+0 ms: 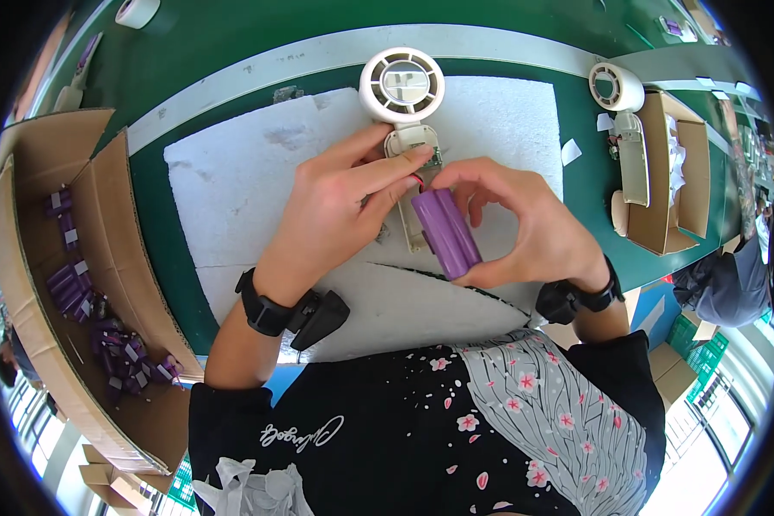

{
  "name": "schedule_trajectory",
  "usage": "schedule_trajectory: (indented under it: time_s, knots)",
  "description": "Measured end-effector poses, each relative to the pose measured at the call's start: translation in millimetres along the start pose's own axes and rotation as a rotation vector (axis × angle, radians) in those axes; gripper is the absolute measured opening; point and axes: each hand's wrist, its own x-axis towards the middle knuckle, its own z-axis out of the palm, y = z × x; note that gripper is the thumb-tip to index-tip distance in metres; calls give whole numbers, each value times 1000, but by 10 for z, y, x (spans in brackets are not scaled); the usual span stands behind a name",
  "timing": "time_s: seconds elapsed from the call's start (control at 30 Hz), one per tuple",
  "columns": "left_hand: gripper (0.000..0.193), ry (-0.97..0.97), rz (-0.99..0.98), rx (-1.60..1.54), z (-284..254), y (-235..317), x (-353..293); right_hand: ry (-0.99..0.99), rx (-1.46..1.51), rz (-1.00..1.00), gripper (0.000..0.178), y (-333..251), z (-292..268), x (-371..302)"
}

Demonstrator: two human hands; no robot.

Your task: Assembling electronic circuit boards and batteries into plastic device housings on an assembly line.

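A white handheld fan (402, 86) lies on the pale foam sheet, its round head away from me and its handle housing open toward me. A small green circuit board (436, 156) shows in the handle's top. My left hand (344, 193) has thumb and forefinger closed at the board, by red and dark wires; the fingertips partly hide what they pinch. Between the thumb and fingers of my right hand (525, 219) is a purple battery pack (447, 232), tilted over the open handle. The wires run from the pack's top end toward the board.
At the left stands a cardboard box (138, 232) with several purple battery packs (73, 288). The foam sheet (258, 172) covers the green table (301, 26). On the right, another white fan (617, 88) and a handle shell (633, 159) sit beside a small cardboard box (692, 198).
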Motion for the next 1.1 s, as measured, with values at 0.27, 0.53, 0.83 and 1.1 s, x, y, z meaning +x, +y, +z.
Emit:
schedule_trajectory:
  time_s: [0.27, 0.53, 0.83, 1.1]
  knots:
    - [31, -70, 6, -8, -61, -1, 9, 248, -461, -269, 64, 31, 272, 4]
    - [31, -116, -4, -6, -94, 13, 27, 306, -550, -253, 51, 15, 356, -70]
    - [35, -99, 21, -1, -90, -29, 11, 336, -656, -341, 39, 84, 392, -57]
    - [52, -139, -31, -69, -103, -33, 21, 368, -657, -325, 38, 110, 449, -55]
